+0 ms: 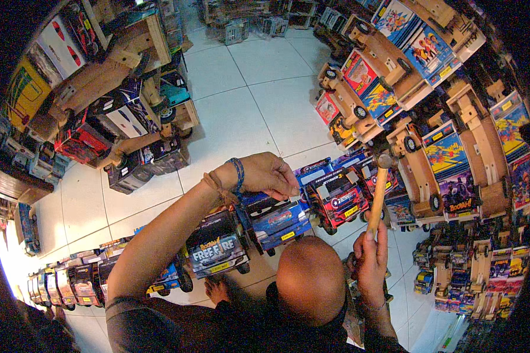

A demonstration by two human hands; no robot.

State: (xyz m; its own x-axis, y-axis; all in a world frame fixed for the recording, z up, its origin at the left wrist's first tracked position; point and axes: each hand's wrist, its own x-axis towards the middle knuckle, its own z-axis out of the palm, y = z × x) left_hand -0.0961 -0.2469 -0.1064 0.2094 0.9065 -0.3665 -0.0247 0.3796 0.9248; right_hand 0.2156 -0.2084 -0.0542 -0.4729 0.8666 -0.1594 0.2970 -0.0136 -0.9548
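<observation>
My left hand (266, 175) hangs over a blue toy truck (282, 225) in the row before me. Its fingertips are pinched together, and whatever they hold is too small to make out. Cords circle that wrist. In my right hand (371, 259) is a hammer (378, 197), its wooden handle gripped low and its metal head raised. A red and black toy truck (338, 200) stands beside the blue one, and a black toy truck (217, 246) stands to its left, partly behind my left forearm.
My bent knee (312, 279) and a bare foot (217, 289) are close to the row. More toy trucks (82, 282) continue left. Stacked wooden truck bodies with wheels (394, 70) rise at the right, and another stack (121, 117) stands at the left. The floor (259, 88) is pale tile.
</observation>
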